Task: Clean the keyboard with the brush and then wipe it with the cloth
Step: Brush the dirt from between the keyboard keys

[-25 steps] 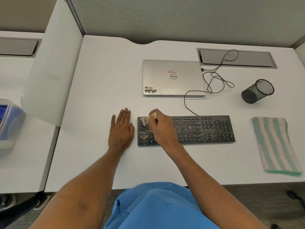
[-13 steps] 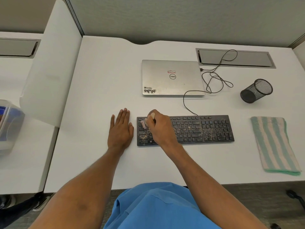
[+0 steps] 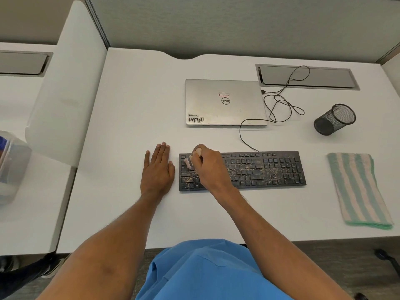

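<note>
A black keyboard (image 3: 259,169) lies on the white desk, speckled with light crumbs over its left and middle keys. My right hand (image 3: 208,167) grips a small brush (image 3: 188,162) with a pale wooden handle, its bristles down on the keyboard's upper left keys. My left hand (image 3: 158,169) rests flat on the desk just left of the keyboard, fingers straight. A folded green-and-white striped cloth (image 3: 359,189) lies to the right of the keyboard.
A closed silver laptop (image 3: 225,102) sits behind the keyboard, with a black cable (image 3: 279,105) looping to a desk hatch (image 3: 307,76). A black mesh pen cup (image 3: 334,119) lies tipped at the right. A white divider panel (image 3: 65,83) stands at the left.
The brush tip has shifted slightly over the upper left keys. My left hand has stayed flat in place.
</note>
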